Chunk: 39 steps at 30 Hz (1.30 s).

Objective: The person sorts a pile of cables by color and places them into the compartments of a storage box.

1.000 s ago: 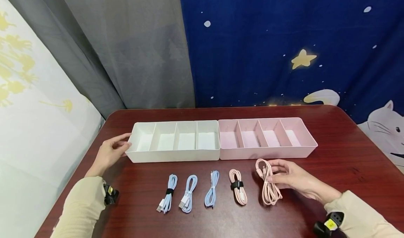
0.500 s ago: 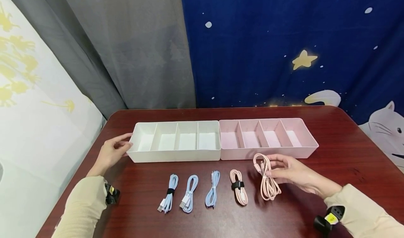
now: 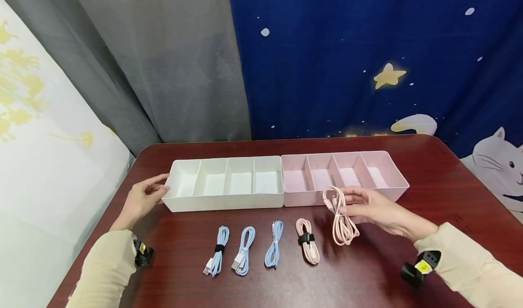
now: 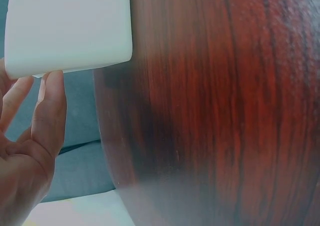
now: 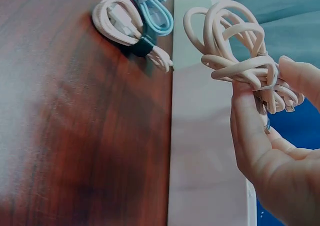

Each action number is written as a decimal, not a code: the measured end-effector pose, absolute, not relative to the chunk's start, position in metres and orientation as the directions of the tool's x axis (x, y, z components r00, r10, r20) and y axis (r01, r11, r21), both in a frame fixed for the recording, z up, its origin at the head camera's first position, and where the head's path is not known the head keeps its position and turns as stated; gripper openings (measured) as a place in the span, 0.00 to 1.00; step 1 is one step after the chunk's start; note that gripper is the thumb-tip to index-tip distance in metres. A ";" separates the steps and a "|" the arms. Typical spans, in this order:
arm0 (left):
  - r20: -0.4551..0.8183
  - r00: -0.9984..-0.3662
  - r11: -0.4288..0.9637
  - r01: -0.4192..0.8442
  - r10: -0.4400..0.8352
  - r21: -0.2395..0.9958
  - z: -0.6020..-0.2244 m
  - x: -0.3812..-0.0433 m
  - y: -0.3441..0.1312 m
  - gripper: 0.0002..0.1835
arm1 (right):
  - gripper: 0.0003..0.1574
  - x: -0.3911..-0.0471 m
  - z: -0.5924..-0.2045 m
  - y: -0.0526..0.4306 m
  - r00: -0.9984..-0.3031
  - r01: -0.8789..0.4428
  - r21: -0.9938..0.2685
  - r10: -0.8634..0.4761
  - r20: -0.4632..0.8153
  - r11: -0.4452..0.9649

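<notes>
Raised off the table, a coiled pink cable is pinched between the thumb and fingers of my right hand. It hangs in front of the pink divided box, overlapping its front wall in the head view. The right wrist view shows the pink cable looped and bound in the middle. At the far left, my left hand touches the end of the white divided box with its fingertips; the left wrist view shows these fingers against the box's end wall.
In front of the boxes lie a blue cable with a black strap, two more blue cables, and a pink cable with a black strap. Both boxes stand end to end on the dark red table. Curtains hang behind.
My right hand has lifted the pink cable from the table and carried it up and slightly left toward the pink box. The left hand stays at the white box's end.
</notes>
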<state>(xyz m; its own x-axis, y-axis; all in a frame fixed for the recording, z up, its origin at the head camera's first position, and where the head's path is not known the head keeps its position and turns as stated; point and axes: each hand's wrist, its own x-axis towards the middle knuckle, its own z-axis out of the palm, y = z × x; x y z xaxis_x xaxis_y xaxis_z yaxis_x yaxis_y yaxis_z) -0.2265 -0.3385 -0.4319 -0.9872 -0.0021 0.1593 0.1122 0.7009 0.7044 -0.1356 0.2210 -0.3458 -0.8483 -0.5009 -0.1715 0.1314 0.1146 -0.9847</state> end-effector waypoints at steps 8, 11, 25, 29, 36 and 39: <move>0.173 -0.985 0.703 0.108 -0.022 0.703 -0.443 -0.232 -0.345 0.28 | 0.37 -0.144 -0.343 0.218 -0.864 0.112 -0.986 -0.478 -0.160 0.126; 0.167 -0.986 0.691 0.114 -0.010 0.713 -0.441 -0.231 -0.345 0.26 | 0.38 -0.148 -0.342 0.216 -0.866 0.122 -0.982 -0.468 -0.177 0.145; 0.173 -0.985 0.707 0.105 -0.025 0.699 -0.445 -0.233 -0.345 0.28 | 0.38 -0.167 -0.328 0.214 -0.882 0.148 -0.974 -0.423 -0.209 0.173; 0.163 -0.986 0.706 0.094 -0.030 0.702 -0.447 -0.235 -0.346 0.28 | 0.39 -0.172 -0.325 0.215 -0.888 0.141 -0.965 -0.403 -0.222 0.220; 0.136 -0.991 0.687 0.092 -0.010 0.721 -0.418 -0.218 -0.329 0.28 | 0.37 -0.183 -0.320 0.218 -0.885 0.109 -0.959 -0.413 -0.214 0.263; 0.128 -0.992 0.696 0.087 -0.008 0.713 -0.419 -0.219 -0.330 0.31 | 0.38 -0.187 -0.318 0.218 -0.880 0.118 -0.955 -0.416 -0.228 0.273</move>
